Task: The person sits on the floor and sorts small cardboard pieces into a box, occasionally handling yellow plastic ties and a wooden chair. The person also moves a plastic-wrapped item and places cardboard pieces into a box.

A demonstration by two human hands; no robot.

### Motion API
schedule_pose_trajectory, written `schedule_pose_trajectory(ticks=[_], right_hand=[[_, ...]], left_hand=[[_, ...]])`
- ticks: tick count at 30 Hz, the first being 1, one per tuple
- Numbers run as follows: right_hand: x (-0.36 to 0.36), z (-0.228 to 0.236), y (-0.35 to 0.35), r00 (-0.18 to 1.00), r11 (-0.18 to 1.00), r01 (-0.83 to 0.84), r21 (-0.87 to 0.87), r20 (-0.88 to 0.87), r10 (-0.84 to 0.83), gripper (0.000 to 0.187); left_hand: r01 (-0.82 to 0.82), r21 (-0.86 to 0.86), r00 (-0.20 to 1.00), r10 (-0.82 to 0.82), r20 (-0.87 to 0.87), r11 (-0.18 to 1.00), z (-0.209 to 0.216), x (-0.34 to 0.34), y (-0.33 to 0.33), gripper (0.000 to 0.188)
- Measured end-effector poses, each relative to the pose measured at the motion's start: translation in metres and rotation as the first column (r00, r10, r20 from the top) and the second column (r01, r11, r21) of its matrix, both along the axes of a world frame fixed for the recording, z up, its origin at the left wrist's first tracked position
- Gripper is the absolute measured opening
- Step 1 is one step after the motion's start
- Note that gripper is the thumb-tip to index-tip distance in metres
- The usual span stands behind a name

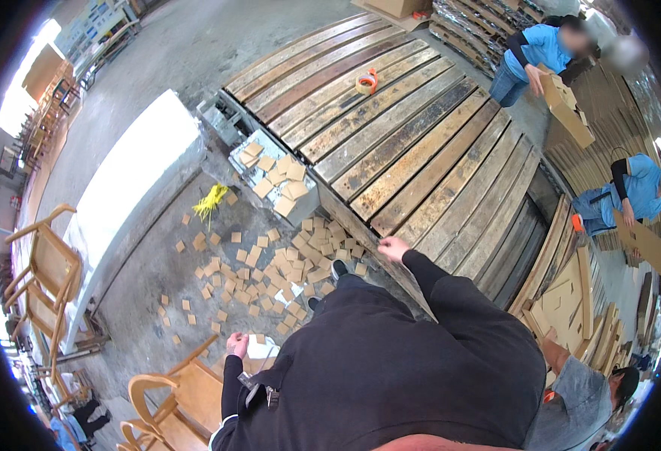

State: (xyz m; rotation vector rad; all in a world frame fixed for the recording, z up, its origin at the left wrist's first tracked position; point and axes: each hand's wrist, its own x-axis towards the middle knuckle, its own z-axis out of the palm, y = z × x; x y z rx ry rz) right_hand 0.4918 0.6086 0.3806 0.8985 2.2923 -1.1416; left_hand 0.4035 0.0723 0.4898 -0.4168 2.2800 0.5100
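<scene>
My right hand (394, 249) is at the near edge of the slatted wooden table (391, 128), its fingers curled in. Whatever lies inside them, if anything, is hidden. Low on my left side, my left hand (237, 345) hangs beside a light wooden chair (187, 391) and something white (263, 347). Its fingers are too small and foreshortened to read. Many small square cardboard pieces (251, 257) lie strewn over the floor around my feet. More of these cardboard squares (279, 179) rest on a low stand at the table's left corner.
A roll of tape in an orange dispenser (366, 82) sits on the table. Yellow strapping (210, 201) lies on the floor. At left are a white-covered bench (139, 150) and a stacked chair (52, 263). Two people (545, 49) handle cardboard at right; another (582, 395) bends near boxes.
</scene>
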Motion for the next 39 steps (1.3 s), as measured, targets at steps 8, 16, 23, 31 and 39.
schedule_pose_trajectory(ticks=[8,16,23,31,39], right_hand=[[-0.229,0.060,0.133,0.887,0.947,0.291,0.139,-0.409,-0.213,0.041],[-0.452,0.031,0.244,0.966,0.714,0.260,0.650,-0.186,-0.182,0.037],[-0.552,-0.017,0.293,0.998,0.508,0.002,0.861,0.030,-0.055,0.028],[-0.582,-0.065,0.328,0.999,0.472,-0.033,0.881,0.046,-0.016,0.029],[-0.583,-0.035,0.294,0.986,0.426,-0.037,0.904,-0.037,0.163,0.021]], left_hand=[[0.127,0.140,0.962,-0.087,-0.260,0.982,-0.003,-0.065,0.027,0.048],[-0.288,0.085,0.944,0.268,0.194,0.954,-0.004,-0.068,0.085,0.040],[-0.463,0.050,0.854,0.430,0.293,0.885,0.011,-0.088,0.114,0.037],[-0.160,-0.132,0.952,0.188,0.242,0.978,0.024,-0.120,0.125,0.035],[-0.706,-0.064,0.637,0.672,0.378,0.705,0.012,-0.122,0.106,0.026]])
